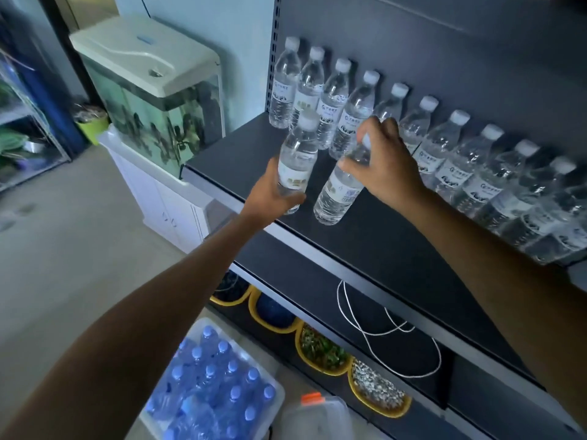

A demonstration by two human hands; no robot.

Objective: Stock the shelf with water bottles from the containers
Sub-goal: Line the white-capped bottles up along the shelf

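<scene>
My left hand (270, 193) grips the lower body of a clear water bottle with a white cap (298, 154), upright near the front left of the dark shelf (397, 249). My right hand (386, 163) holds a second clear bottle (338, 192) by its neck and cap, tilted, its base on the shelf. Behind them a row of several white-capped bottles (441, 147) stands along the shelf's back panel. On the floor, a clear plastic container (273, 404) holds several blue-capped bottles (216, 382).
A fish tank (149, 100) on a white cabinet (165, 201) stands left of the shelf. A white cord (381, 331) lies on the lower shelf. Yellow bowls (320, 354) of goods line the bottom. A container with an orange clip (313, 400) sits on the floor.
</scene>
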